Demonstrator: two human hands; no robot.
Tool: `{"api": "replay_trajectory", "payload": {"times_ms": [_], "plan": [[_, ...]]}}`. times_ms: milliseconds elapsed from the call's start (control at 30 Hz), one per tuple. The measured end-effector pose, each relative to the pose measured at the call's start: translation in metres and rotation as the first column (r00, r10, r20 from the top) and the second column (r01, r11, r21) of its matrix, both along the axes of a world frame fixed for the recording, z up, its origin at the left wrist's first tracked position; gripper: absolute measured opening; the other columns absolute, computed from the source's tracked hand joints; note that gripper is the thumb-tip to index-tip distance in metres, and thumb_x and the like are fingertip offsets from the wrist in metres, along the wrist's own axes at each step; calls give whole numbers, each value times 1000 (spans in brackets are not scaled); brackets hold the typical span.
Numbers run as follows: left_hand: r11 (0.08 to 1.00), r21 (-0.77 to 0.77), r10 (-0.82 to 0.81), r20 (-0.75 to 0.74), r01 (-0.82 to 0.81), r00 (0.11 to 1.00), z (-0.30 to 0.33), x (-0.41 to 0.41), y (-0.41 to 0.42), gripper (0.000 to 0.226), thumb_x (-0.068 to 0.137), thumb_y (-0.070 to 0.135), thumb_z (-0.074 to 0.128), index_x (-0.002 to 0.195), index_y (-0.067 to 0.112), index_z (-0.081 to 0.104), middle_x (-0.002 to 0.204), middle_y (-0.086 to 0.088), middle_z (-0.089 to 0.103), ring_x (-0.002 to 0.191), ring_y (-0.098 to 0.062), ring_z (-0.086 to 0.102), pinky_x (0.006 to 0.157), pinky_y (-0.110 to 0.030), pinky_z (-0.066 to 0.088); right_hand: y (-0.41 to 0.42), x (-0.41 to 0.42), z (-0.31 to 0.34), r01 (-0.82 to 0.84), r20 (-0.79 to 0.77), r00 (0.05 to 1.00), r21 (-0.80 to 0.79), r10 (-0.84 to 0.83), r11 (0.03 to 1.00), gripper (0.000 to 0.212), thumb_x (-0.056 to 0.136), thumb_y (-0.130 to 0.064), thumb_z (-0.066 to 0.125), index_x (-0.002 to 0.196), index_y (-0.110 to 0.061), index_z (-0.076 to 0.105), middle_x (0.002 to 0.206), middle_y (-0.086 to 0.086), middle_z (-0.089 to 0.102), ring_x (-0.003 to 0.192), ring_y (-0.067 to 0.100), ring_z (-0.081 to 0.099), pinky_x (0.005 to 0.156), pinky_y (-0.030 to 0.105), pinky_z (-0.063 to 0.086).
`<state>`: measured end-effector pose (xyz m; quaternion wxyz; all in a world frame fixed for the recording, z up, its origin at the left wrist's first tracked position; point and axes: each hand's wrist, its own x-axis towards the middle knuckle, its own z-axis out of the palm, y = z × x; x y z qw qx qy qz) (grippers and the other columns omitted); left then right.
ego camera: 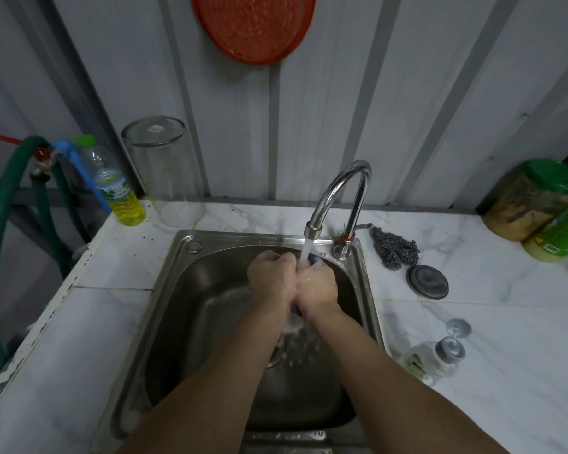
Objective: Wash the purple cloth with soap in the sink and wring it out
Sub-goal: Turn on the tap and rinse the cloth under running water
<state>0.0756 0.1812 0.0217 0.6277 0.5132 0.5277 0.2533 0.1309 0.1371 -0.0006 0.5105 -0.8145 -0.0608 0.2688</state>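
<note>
Gripping the bunched purple cloth [316, 258] from both sides, the left hand [273, 273] and the right hand [317, 285] press together over the square stainless steel sink [174, 290], fingers of each curled tight around the fabric. Only small bits of the cloth show, at the far side of the fists and between the wrists. Water runs from the curved chrome tap [338, 194] straight onto the knuckles and spills into the basin below. On the white marble-patterned counter [95, 322], a tall clear glass cylinder [168, 172] and a plastic bottle of yellow liquid [118, 188] stand at the far left. A grey steel-wool scourer [394, 249] and a round metal lid [427, 282] lie right of the sink.
</note>
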Motion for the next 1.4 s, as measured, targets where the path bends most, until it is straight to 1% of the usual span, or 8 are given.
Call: {"api": "replay_trajectory", "payload": {"times_ms": [100,200,333,533,867,1133,1267,1400], "plan": [[960,253,-107,-54,117,993,-3,-3,-3,15,84,10,66,73,20,64,73,-5,69,72,-23,70,68,-39,61,-1,-2,2,83,-419,908,119,-26,989,26,94,-33,57,101,-14,73,74,11,74,55,21,69,45,32,57],[950,287,-128,-5,124,992,-6,-4,-8,12,85,18,70,79,23,62,78,-1,67,76,-23,69,63,-33,56,-9,6,2,216,-576,817,259,-30,941,38,93,-46,61,83,-15,81,77,12,79,69,26,76,60,40,63],[982,-186,57,204,-19,977,-4,-3,-5,24,84,14,69,108,17,69,106,-11,72,96,-31,72,83,-50,64,-21,4,0,249,-569,823,349,-7,904,45,81,-59,73,108,-23,71,105,12,77,96,35,74,77,51,64],[954,-289,-21,200,79,980,-1,-4,-10,22,95,25,60,86,17,78,96,-16,78,92,-31,76,79,-46,64,-25,-17,-4,205,-320,947,526,-32,825,19,92,-29,71,111,-30,71,93,1,80,90,19,77,76,33,63],[998,-23,-55,38,56,998,-6,2,-14,25,102,17,53,85,32,62,90,2,70,84,-15,69,66,-29,54,-14,-5,-7,163,24,984,306,-178,938,30,95,-41,64,75,-18,65,59,-9,71,56,2,68,64,28,51],[870,442,-177,-137,220,975,-11,-8,-15,36,104,29,48,72,29,65,66,11,63,65,-5,61,55,-18,38,-6,12,3,197,-290,947,190,-136,962,48,93,-57,48,93,-15,71,90,13,77,88,33,73,89,52,58],[931,-20,-364,-60,364,929,-2,-16,1,34,104,26,39,90,12,66,83,-9,66,73,-24,63,70,-33,49,-12,29,7,180,-379,921,208,-91,961,44,97,-51,49,91,-13,72,89,13,78,88,37,75,82,49,61],[658,-509,-384,407,555,828,2,-38,24,42,85,9,46,122,9,64,117,-22,70,102,-39,69,81,-46,61,-19,40,12,12,-294,953,271,70,962,29,94,-23,61,118,-8,64,105,19,74,96,42,74,89,57,60]]}}
